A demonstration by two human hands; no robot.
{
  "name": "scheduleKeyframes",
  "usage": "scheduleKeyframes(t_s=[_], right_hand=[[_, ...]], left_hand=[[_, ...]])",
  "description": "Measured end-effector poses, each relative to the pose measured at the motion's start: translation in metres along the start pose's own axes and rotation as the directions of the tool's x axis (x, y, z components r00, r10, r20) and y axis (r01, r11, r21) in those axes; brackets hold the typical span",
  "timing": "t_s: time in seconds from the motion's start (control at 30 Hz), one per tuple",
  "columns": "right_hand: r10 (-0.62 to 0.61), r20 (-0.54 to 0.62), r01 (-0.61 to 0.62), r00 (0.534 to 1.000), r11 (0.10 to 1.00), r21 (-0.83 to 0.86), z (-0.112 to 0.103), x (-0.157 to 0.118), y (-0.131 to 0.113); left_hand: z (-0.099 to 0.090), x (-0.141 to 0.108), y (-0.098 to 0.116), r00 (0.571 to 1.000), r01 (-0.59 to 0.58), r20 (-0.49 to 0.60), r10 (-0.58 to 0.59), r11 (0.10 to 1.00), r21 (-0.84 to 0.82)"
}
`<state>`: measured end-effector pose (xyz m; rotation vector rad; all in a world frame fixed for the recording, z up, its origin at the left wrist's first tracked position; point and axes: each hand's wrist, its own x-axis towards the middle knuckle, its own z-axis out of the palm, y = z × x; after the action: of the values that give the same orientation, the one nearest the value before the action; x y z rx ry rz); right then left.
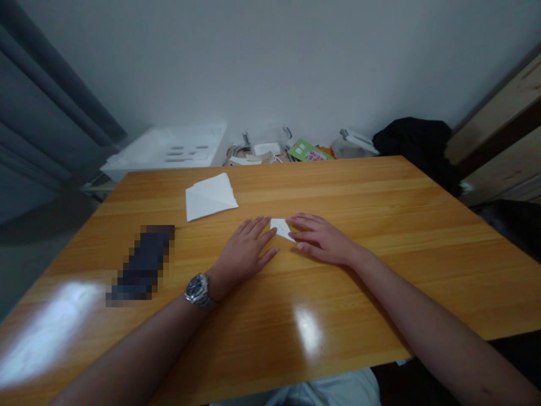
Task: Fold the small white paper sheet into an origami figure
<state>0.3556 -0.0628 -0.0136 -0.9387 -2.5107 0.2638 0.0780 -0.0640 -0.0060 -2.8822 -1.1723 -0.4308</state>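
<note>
A small folded piece of white paper (280,227) lies flat on the wooden table, between my two hands. My left hand (249,248), with a metal watch (197,290) on its wrist, rests palm down with fingers stretched out. Its index fingertip touches the paper's left part. From the right, my right hand (323,238) lies with its fingers apart, and its fingertips reach the paper's right edge. Parts of the paper are covered by the fingertips.
White paper sheets (211,197) lie at the back left of the table (359,197). A dark pixelated object (146,262) is on the left. Behind the table stand a white tray-like piece (173,148), a green booklet (307,151) and a clear container (353,145). Black cloth (414,138) sits back right.
</note>
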Motion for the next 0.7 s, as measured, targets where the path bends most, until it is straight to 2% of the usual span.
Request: scheduleKeyframes(t_s=[0.4, 0.47, 0.57, 0.7], right_hand=[[-0.042, 0.024, 0.039, 0.999, 0.992, 0.123, 0.001, 0.005, -0.013], [-0.009, -0.017, 0.011, 1.0, 0.987, 0.161, 0.002, 0.006, -0.013], [0.105, -0.093, -0.085, 0.99, 0.977, 0.197, 0.007, 0.007, -0.011], [0.244, -0.161, -0.221, 0.956, 0.964, 0.149, 0.014, 0.006, -0.006]], left_hand=[[0.002, 0.001, 0.0, 0.998, -0.054, 0.033, 0.055, 0.998, -0.045], [0.002, 0.0, 0.0, 0.997, -0.066, 0.035, 0.069, 0.996, -0.065], [0.003, 0.0, 0.001, 0.994, -0.1, 0.036, 0.104, 0.99, -0.101], [0.005, 0.0, 0.004, 0.987, -0.148, 0.038, 0.154, 0.978, -0.145]])
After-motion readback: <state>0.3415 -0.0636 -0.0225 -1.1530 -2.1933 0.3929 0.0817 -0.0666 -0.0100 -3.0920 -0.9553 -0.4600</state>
